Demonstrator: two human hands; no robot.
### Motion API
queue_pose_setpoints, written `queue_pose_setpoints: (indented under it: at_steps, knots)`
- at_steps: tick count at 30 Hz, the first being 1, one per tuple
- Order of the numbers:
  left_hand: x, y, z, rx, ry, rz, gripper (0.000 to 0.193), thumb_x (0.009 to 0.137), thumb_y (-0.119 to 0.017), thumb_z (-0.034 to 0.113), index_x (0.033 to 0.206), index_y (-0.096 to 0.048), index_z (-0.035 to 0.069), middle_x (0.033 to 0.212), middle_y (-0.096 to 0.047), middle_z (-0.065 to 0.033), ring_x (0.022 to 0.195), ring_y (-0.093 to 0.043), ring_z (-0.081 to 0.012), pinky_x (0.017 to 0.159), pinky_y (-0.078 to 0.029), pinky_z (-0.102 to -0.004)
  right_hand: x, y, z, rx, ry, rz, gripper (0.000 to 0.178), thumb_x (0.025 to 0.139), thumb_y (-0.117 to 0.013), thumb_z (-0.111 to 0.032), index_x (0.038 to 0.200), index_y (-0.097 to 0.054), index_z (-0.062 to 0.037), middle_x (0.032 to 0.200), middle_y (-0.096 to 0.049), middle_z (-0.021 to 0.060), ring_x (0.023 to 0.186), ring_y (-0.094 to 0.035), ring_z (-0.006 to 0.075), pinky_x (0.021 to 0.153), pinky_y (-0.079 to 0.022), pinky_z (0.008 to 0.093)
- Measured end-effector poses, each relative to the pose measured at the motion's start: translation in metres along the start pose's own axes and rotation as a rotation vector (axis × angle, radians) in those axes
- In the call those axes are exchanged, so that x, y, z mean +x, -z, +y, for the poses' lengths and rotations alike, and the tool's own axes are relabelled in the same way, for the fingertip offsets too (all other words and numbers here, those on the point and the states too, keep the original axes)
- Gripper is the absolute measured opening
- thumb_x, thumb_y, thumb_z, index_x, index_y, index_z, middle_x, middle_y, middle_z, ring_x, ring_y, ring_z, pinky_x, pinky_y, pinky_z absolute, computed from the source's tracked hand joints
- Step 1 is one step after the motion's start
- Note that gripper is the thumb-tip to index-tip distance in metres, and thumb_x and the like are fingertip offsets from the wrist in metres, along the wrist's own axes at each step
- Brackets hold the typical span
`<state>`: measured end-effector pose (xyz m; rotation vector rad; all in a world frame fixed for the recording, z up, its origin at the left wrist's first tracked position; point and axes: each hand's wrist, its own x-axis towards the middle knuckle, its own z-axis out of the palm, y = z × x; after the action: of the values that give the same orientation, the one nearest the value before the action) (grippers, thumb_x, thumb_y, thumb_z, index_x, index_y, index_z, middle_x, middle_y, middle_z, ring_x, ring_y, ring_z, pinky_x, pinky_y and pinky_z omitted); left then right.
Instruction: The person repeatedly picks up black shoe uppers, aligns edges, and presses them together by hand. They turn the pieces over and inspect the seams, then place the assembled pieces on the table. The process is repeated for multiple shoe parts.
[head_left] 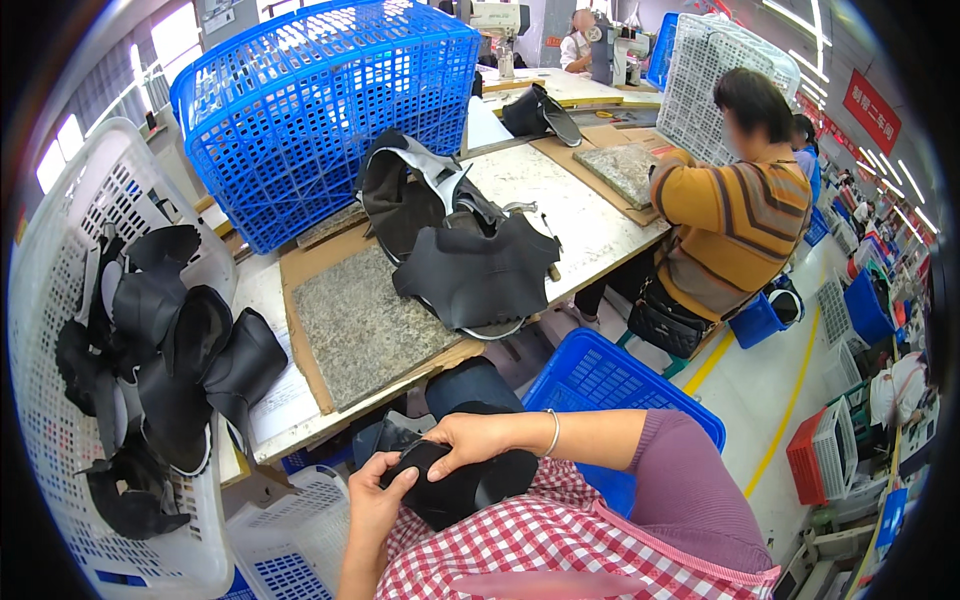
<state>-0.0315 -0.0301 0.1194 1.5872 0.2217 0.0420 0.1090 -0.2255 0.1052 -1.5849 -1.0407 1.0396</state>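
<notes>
Surface (605,215), middle: black pile (480,275) | my left hand (378,490) and right hand (468,440) pinch a black piece (448,502), bottom middle | looks not done

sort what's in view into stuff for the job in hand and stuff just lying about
Seemingly the job:
- black piece, in left hand and right hand
- black pieces on the table

Seemingly just lying about:
- large blue basket
- red basket at right

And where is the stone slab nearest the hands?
In the head view, left of centre, the stone slab lies on the worktable before the large blue basket.
</notes>
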Motion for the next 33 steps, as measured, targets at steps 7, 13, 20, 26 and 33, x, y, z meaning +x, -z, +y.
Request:
queue_pose_setpoints:
  at_steps: [7, 13, 20, 26, 33]
  knots:
    - [0.0, -0.012, 0.004, 0.063, 0.024, 0.008, 0.012, 0.088, -0.075, -0.002, 0.098, -0.068, -0.001, 0.088, -0.067, 0.0025, 0.08, -0.058, -0.0051, 0.073, -0.047, -0.022, -0.019, -0.009, 0.001, -0.386, -0.128, 0.151, 0.048, 0.092, -0.077, -0.048, 0.099, -0.071, -0.0004, 0.074, -0.071, 0.0102, 0.071, -0.068, 0.0236, 0.07, -0.053, 0.04]
    - [-0.004, -0.03, 0.019, 0.315, -0.195, -0.024, 0.054, 0.082, -0.078, -0.004, 0.126, -0.047, 0.001, 0.076, -0.053, 0.0011, 0.071, -0.05, -0.0072, 0.071, -0.045, -0.0209, -0.027, 0.012, -0.032, -0.145, 0.348, 0.184, 0.038, 0.089, -0.079, -0.032, 0.112, -0.071, -0.0044, 0.103, -0.075, 0.0157, 0.099, -0.072, 0.0303, 0.083, -0.054, 0.0399]
    - [-0.016, -0.042, 0.029, 0.305, -0.197, -0.078, 0.05, 0.072, -0.082, -0.005, 0.115, -0.057, 0.003, 0.088, -0.063, -0.0013, 0.083, -0.058, -0.0104, 0.081, -0.049, -0.0265, -0.032, 0.01, -0.051, -0.435, 0.207, 0.118, 0.021, 0.088, -0.078, -0.022, 0.101, -0.074, -0.0057, 0.09, -0.077, 0.0095, 0.082, -0.073, 0.0205, 0.074, -0.055, 0.0346]
    - [-0.031, -0.046, 0.027, 0.437, -0.323, -0.049, 0.03, 0.081, -0.083, 0.01, 0.098, -0.06, 0.001, 0.084, -0.058, -0.0031, 0.081, -0.054, -0.0134, 0.077, -0.048, -0.0283, -0.052, 0.03, -0.057, 0.061, -0.125, 0.013, 0.025, 0.095, -0.077, -0.028, 0.105, -0.078, -0.0044, 0.09, -0.073, -0.0013, 0.084, -0.066, 0.0085, 0.075, -0.057, 0.027]
    - [-0.036, -0.054, 0.032, 0.404, -0.233, -0.038, 0.027, 0.083, -0.084, 0.016, 0.095, -0.065, 0.0, 0.086, -0.066, -0.0051, 0.083, -0.06, -0.0134, 0.078, -0.049, -0.029, -0.051, 0.028, -0.06, -0.095, -0.14, -0.012, 0.028, 0.099, -0.072, -0.028, 0.112, -0.075, -0.0041, 0.092, -0.072, -0.0017, 0.084, -0.064, 0.0069, 0.074, -0.056, 0.0262]
